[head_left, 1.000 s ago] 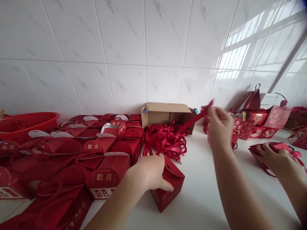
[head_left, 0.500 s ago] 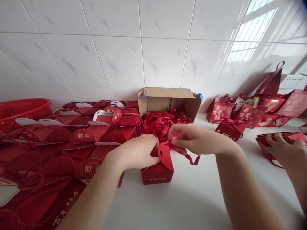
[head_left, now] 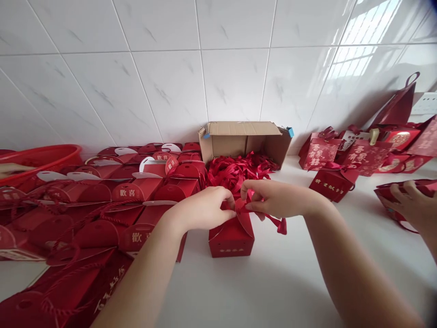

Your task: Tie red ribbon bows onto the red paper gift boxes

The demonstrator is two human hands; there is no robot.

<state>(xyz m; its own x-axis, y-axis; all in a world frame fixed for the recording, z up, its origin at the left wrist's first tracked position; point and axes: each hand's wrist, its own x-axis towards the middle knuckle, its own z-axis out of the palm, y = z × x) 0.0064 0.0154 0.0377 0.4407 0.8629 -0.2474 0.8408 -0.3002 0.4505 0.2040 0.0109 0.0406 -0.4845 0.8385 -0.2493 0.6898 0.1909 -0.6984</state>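
With carton [head_left: 244, 129] and ribbon heap [head_left: 227, 173] behind, left hand [head_left: 208, 208] apparently pinches the red box [head_left: 231, 243], right hand [head_left: 273, 197] a ribbon [head_left: 282, 226].

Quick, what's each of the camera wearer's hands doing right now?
Left hand: fingers curled at the top of a red box; grip cannot be told.
Right hand: closed, holding a red ribbon.

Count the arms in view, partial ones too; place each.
4: the person's left arm and right arm, both at the small red box; another person's arm at the right edge; a partial arm at the red basin, far left. Others may be hidden.
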